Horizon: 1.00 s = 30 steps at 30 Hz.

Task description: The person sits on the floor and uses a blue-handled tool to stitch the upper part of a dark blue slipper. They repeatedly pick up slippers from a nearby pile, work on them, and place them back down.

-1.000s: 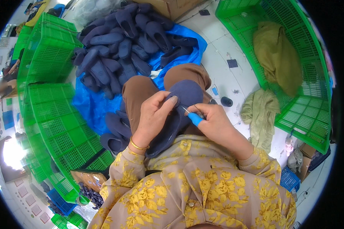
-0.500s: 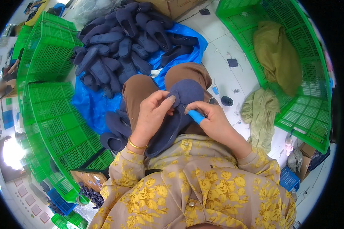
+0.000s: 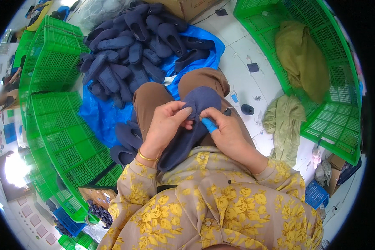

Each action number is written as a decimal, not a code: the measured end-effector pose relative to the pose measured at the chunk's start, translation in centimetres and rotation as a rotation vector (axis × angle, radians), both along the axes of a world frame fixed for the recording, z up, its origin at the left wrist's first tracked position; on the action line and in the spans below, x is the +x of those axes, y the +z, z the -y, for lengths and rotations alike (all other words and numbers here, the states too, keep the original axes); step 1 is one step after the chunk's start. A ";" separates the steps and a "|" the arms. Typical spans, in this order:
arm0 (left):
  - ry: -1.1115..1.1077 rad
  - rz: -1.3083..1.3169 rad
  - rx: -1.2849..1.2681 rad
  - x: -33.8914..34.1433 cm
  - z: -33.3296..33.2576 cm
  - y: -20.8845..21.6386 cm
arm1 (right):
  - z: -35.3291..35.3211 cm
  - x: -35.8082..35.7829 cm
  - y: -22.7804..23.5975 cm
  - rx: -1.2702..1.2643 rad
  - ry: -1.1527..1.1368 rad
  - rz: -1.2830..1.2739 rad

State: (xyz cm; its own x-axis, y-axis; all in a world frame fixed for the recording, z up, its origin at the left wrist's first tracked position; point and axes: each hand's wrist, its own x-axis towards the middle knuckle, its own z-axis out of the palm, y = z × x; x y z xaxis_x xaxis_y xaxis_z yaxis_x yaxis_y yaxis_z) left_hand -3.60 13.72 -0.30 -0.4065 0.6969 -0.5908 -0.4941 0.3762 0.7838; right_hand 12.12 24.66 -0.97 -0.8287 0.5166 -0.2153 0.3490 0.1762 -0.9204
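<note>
A navy fabric slipper (image 3: 177,152) rests across my lap, toe pointing away from me. My left hand (image 3: 164,125) pinches the edge of its opening near the toe, thumb on top, and a gold bangle circles that wrist. Against the same edge, from the right, my right hand (image 3: 225,131) has its thumb and forefinger pressed together. Blue tape (image 3: 209,125) wraps the right thumb. Whatever lies between those fingertips is too small to make out. A small dark object (image 3: 228,111) shows just beyond the right hand.
A heap of navy slippers (image 3: 133,54) covers a blue plastic sheet (image 3: 98,112) ahead. Green crates (image 3: 66,141) line the left; another crate (image 3: 312,125) at right holds olive cloth (image 3: 300,62). A dark thread spool (image 3: 247,109) and pale green cloth (image 3: 284,125) lie on the floor.
My right hand has shifted slightly left, its fingertips now closer to the left hand at the slipper's edge. The left hand and the slipper have barely moved.
</note>
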 end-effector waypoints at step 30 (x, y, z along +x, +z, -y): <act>-0.065 -0.107 0.070 0.2 0.0 -0.8 | -2.0 -3.5 0.2 0.104 -0.013 -0.296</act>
State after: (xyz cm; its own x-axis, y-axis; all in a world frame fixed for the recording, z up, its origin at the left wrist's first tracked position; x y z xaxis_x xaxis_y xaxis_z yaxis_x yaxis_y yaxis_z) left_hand -3.41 13.69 -1.05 -0.4172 0.7617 -0.4957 -0.3832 0.3472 0.8560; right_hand 8.64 26.65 -0.77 -0.8409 0.5339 0.0885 0.0716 0.2719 -0.9597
